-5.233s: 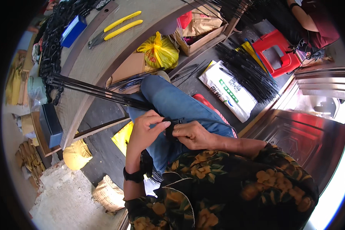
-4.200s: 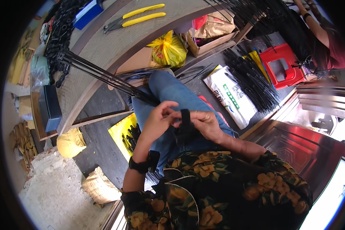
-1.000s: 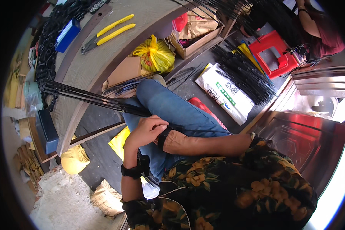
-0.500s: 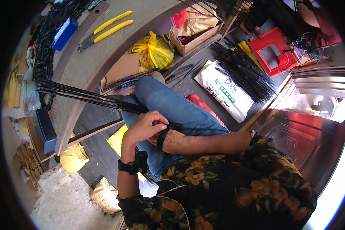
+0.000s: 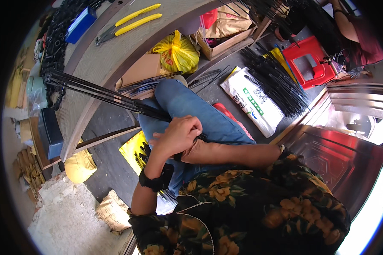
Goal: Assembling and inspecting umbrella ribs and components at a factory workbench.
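My left hand (image 5: 181, 132) lies across my right wrist above my lap, its fingers curled in by a black wrist strap (image 5: 203, 137). What those fingertips hold, if anything, is hidden. Under it, my right hand (image 5: 190, 154) is mostly covered, and its fingers barely show. A black band with a boxy device (image 5: 159, 177) sits on my left wrist. Just beyond my hands, a bundle of thin black rods (image 5: 115, 99) slants from the table edge down to my blue-jeaned knee (image 5: 187, 97).
Yellow-handled pliers (image 5: 136, 23) and a blue box (image 5: 81, 25) rest on the curved table (image 5: 100, 59). A yellow bag (image 5: 176, 55) stands beyond my knee. Many black rods (image 5: 276, 85) lie on a white sack (image 5: 251, 104), near a red plastic stool (image 5: 308, 63). Another person's arm (image 5: 347, 25) shows far right.
My left hand has shifted up and right over my right wrist, covering more of the strap. The view has turned slightly, and the rods' ends have moved a little lower.
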Available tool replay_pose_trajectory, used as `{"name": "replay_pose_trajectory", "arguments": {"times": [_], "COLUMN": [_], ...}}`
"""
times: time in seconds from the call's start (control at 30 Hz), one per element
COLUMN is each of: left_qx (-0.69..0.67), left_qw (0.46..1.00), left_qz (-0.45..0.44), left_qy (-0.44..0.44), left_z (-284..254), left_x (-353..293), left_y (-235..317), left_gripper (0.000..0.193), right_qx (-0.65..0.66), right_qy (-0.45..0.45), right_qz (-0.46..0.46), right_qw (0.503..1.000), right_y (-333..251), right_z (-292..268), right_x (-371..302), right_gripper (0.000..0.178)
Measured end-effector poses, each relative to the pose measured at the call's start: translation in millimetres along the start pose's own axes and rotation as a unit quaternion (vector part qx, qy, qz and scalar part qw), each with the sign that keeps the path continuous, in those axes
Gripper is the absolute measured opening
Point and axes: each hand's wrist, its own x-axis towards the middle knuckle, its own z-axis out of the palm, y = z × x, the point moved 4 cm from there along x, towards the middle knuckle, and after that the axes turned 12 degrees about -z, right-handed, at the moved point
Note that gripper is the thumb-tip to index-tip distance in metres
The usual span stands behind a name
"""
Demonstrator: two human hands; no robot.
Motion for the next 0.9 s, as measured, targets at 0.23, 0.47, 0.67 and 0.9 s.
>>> {"name": "replay_pose_trajectory", "arguments": {"times": [0.23,0.47,0.67,0.9], "left_qx": [0.074,0.021,0.074,-0.099], "left_qw": [0.997,0.999,0.991,0.977], "left_qz": [-0.009,-0.029,0.071,0.129], "left_qy": [-0.010,-0.020,0.090,0.138], "left_z": [-2.3,-10.1,-6.7,-13.0], "left_x": [-17.9,-19.8,-8.7,6.3], "left_y": [-4.0,14.2,33.6,50.3], "left_gripper": [0.013,0.012,0.008,0.007], "right_qx": [0.697,0.403,0.225,0.227], "right_qy": [0.089,-0.063,-0.120,-0.071], "right_qz": [0.248,0.140,0.105,0.200], "right_qw": [0.667,0.902,0.961,0.950], "right_y": [15.1,10.3,14.7,66.1], "right_z": [-17.1,6.7,45.0,32.9], "right_x": [5.2,11.6,5.8,14.6], "right_gripper": [0.042,0.043,0.046,0.053]}}
